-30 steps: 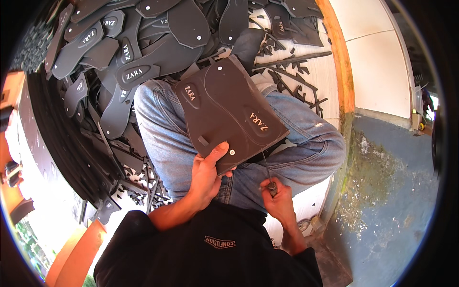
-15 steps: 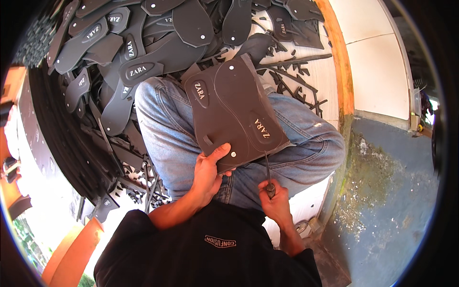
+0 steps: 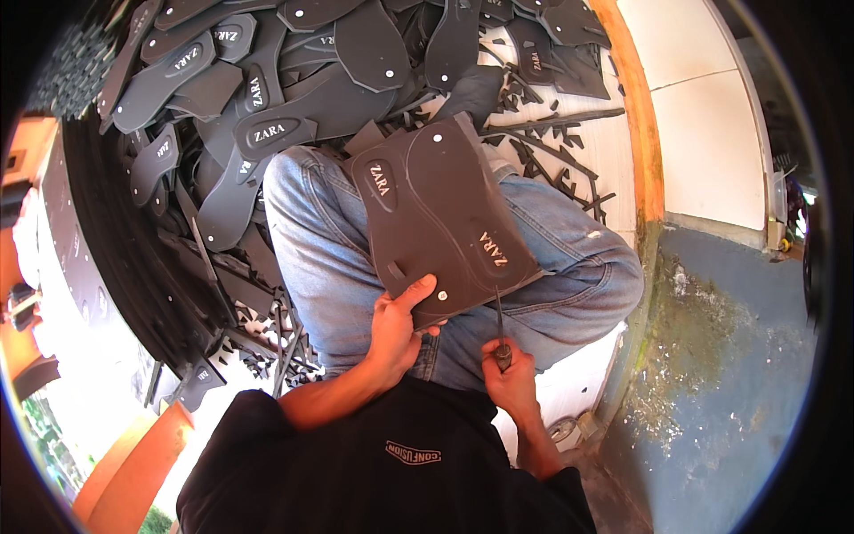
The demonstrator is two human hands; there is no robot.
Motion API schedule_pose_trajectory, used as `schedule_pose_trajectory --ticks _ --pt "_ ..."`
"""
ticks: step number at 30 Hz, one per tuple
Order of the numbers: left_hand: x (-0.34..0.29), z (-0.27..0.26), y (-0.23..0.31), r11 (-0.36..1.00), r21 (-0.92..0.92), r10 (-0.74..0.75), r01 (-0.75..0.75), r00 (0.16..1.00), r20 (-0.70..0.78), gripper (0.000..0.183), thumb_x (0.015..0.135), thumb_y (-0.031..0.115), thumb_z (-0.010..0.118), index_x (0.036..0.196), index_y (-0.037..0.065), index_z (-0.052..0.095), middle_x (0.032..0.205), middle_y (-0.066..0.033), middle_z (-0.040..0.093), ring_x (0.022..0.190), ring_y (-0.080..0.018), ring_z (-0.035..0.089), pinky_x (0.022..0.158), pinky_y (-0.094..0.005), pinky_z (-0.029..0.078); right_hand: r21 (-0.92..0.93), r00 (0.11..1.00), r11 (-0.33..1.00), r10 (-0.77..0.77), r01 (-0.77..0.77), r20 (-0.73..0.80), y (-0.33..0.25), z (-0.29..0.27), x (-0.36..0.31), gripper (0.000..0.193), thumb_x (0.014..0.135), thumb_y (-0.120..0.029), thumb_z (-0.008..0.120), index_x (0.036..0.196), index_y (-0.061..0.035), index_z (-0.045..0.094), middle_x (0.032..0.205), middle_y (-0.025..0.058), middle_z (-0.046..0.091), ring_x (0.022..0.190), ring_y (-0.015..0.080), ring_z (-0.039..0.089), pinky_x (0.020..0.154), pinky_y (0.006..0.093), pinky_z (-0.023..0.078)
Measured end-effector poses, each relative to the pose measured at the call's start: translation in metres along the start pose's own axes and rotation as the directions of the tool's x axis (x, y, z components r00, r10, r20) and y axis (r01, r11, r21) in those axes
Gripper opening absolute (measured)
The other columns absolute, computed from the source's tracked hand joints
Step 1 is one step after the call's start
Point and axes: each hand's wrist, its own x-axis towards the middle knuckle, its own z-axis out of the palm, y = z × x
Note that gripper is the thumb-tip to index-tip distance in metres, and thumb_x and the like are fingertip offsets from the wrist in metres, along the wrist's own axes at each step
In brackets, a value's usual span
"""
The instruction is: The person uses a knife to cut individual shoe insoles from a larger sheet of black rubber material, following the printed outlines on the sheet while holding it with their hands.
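A dark grey foam sheet (image 3: 427, 200) lies tilted over my lap. Two sandal-sole outlines mark its face, each with a raised oval and pale lettering, plus small white round dots. My left hand (image 3: 400, 325) grips its near left corner, thumb on top and fingers underneath. In my right hand (image 3: 510, 374) is a thin-bladed knife (image 3: 500, 322) with a dark handle, held upright in closed fingers. The blade's tip meets the sheet's near edge, just below the right-hand oval.
Beyond my knees spreads a heap of cut dark soles (image 3: 267, 133). Narrow offcuts (image 3: 556, 151) and small scraps litter the pale floor. A long curved stack of dark strips (image 3: 116, 231) stands at the left. An orange-brown edge (image 3: 639, 116) and a blue-grey floor (image 3: 721, 356) lie to the right.
The whole view has shifted slightly, with the heap and sheet sitting a little lower and further right. Both hands keep their grips, and the blade stays at the sheet's near edge.
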Motion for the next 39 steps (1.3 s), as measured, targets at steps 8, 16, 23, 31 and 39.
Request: schedule_pose_trajectory --ticks 8,16,23,31,39 --pt "0.021 0.01 0.016 0.998 -0.028 0.055 -0.055 0.998 0.004 0.019 0.081 0.018 0.065 0.088 0.002 0.058 0.07 -0.0067 0.06 0.051 -0.0159 0.055 0.039 -0.0238 0.039 0.077 0.996 0.994 -0.073 0.077 -0.053 -0.007 0.005 0.012 0.004 0.079 0.001 0.054 0.082 0.0 0.057 0.053 -0.0026 0.047 0.049 0.0027 0.04 0.045 0.0224 0.033" --pt "0.018 0.016 0.022 0.993 -0.042 0.11 -0.109 0.993 0.031 0.02 0.081 0.019 0.067 0.089 0.002 0.059 0.071 -0.0067 0.061 0.051 -0.0139 0.057 0.037 -0.0216 0.041 -0.007 0.998 0.999 -0.046 0.045 -0.031 -0.008 0.002 0.016 0.006 0.078 -0.005 0.058 0.082 -0.002 0.059 0.052 0.0093 0.053 0.044 0.0159 0.052 0.046 0.0303 0.042" --pt "0.018 0.012 0.025 0.992 -0.028 0.122 -0.121 0.991 0.047 0.023 0.081 0.02 0.068 0.091 0.002 0.059 0.072 -0.0068 0.062 0.053 -0.0142 0.058 0.038 -0.0212 0.043 -0.06 0.996 0.995 -0.079 0.077 -0.038 -0.013 0.008 0.021 0.007 0.077 -0.004 0.056 0.082 -0.0006 0.06 0.052 0.0052 0.05 0.046 0.0129 0.046 0.046 0.0292 0.039" --pt "0.016 0.008 0.025 0.993 -0.034 0.112 -0.109 0.991 0.076 0.026 0.082 0.022 0.068 0.093 0.0 0.059 0.077 -0.0071 0.063 0.056 -0.0144 0.059 0.041 -0.0218 0.043 -0.148 0.992 0.987 -0.076 0.061 -0.099 -0.016 0.019 0.025 0.005 0.076 -0.002 0.054 0.079 -0.0006 0.059 0.051 0.0085 0.051 0.044 0.0143 0.047 0.046 0.031 0.038" --pt "0.019 -0.002 0.027 0.994 -0.01 0.107 -0.106 0.988 0.109 0.025 0.082 0.021 0.068 0.092 0.0 0.059 0.076 -0.008 0.063 0.056 -0.0155 0.059 0.042 -0.0218 0.044 -0.222 0.994 0.973 0.032 -0.054 -0.102 -0.029 0.034 0.041 0.007 0.077 -0.009 0.057 0.074 -0.0029 0.056 0.065 0.0198 0.06 0.064 0.0416 0.058 0.056 0.0465 0.046"
